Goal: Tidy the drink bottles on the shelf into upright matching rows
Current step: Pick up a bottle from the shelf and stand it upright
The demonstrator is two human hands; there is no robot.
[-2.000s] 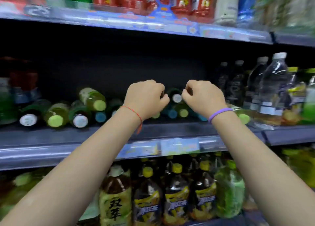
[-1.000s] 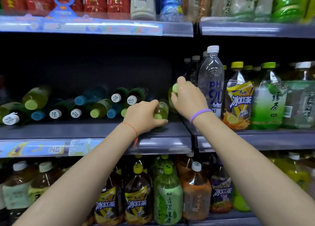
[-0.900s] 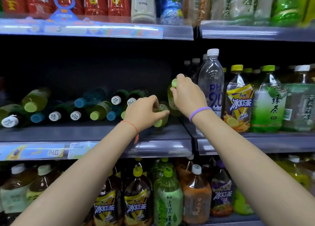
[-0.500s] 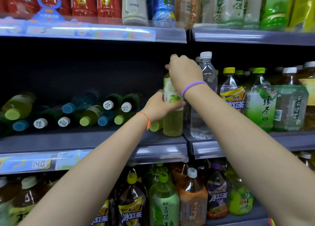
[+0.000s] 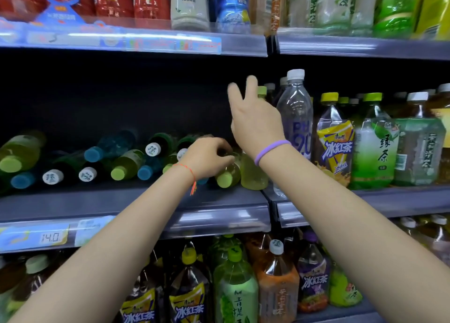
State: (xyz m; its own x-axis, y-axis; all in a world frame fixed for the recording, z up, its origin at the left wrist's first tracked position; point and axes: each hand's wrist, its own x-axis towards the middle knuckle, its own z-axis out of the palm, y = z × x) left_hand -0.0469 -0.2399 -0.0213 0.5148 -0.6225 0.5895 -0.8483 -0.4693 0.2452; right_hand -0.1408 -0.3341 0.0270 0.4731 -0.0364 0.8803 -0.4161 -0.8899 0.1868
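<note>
A pale green bottle (image 5: 253, 179) stands upright at the right end of the middle shelf (image 5: 121, 201), its green cap (image 5: 262, 92) showing beside my fingers. My right hand (image 5: 253, 120) hovers in front of it with the fingers spread, holding nothing. My left hand (image 5: 209, 157) is curled over a lying green-capped bottle (image 5: 226, 176) just left of the upright one. Several more bottles lie on their sides further left, with green (image 5: 121, 167), blue (image 5: 93, 153) and white (image 5: 153, 149) caps facing me.
Right of the divider stand upright rows: a clear water bottle (image 5: 295, 118), a yellow-label iced tea (image 5: 334, 142) and a green tea (image 5: 375, 147). The upper shelf (image 5: 146, 42) hangs close above. Large bottles (image 5: 236, 286) fill the shelf below.
The green bottle has been stood upright. My right hand has let go of its cap and spread its fingers. My left hand has dropped from that bottle onto a lying one.
</note>
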